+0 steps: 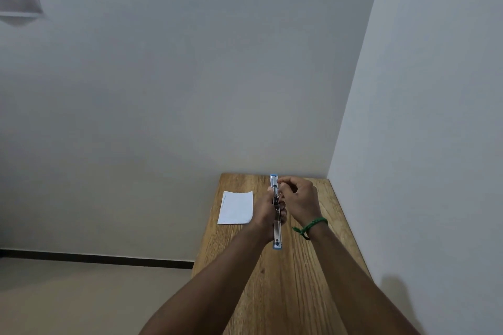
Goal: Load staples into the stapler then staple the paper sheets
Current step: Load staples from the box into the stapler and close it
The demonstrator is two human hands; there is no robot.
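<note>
A silver stapler with blue ends (277, 234) is swung open into one long line above the wooden table (294, 280). My left hand (268, 211) grips it around the middle. My right hand (298, 197) has its fingertips pinched together at the stapler's upper half, near the open metal channel; any staples between the fingers are too small to see. A green band circles my right wrist. The white paper sheets (236, 207) lie flat on the table to the left of my hands.
The narrow table stands in a corner, with a wall behind it and a wall (422, 144) close on the right. Its left edge drops to the floor (95, 296).
</note>
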